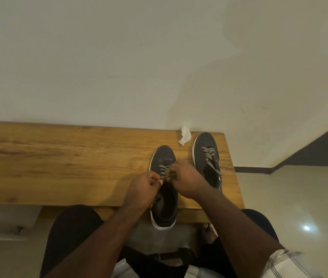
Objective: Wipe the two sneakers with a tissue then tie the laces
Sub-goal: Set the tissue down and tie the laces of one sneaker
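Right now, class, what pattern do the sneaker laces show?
The laces show a black-and-white zigzag weave, clearest in the head view.

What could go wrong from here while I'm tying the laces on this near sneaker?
The near sneaker has its heel hanging past the table edge, so a hard pull from the left hand or right hand could tip it off. The laces could also slip from either grip. The far sneaker has loose laces that could snag.

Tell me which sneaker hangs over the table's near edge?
The left sneaker, the one both hands are lacing; its heel juts past the edge. The right sneaker, beside the tissue, lies fully on the wood.
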